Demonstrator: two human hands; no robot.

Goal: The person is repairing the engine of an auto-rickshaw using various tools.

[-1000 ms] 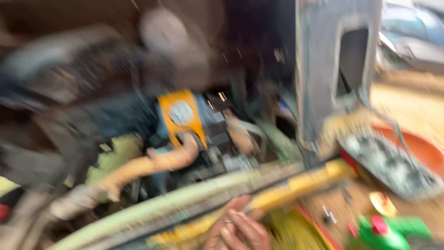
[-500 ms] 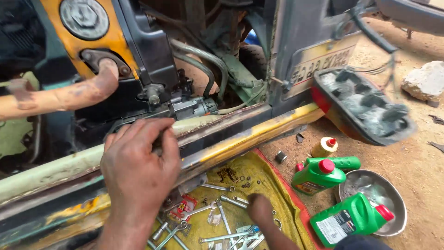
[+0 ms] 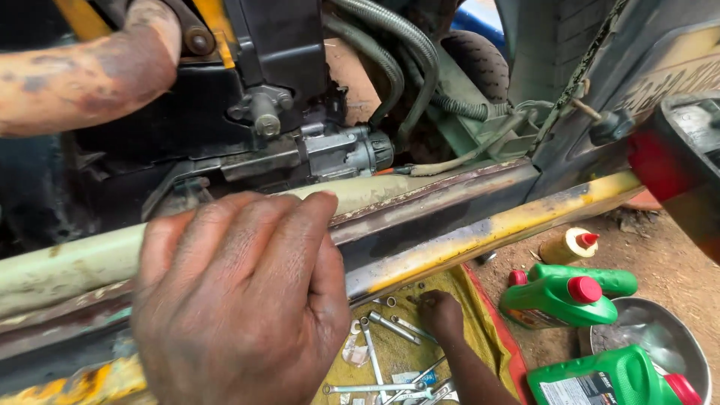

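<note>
Where left hand (image 3: 240,300) flat, rail (image 3: 465,238) diagonal

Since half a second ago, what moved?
The right hand has reached down to the small parts on the yellow cloth, fingertips touching them. The left hand still rests flat on the rusty frame rail, holding nothing. The wrenches, green bottles and metal bowl stay put.

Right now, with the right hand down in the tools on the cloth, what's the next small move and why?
Probably close the right hand on one wrench: its fingertips rest among loose wrenches on the yellow cloth, seemingly grasping nothing yet. The left hand lies flat on the frame rail below the engine part.
</note>
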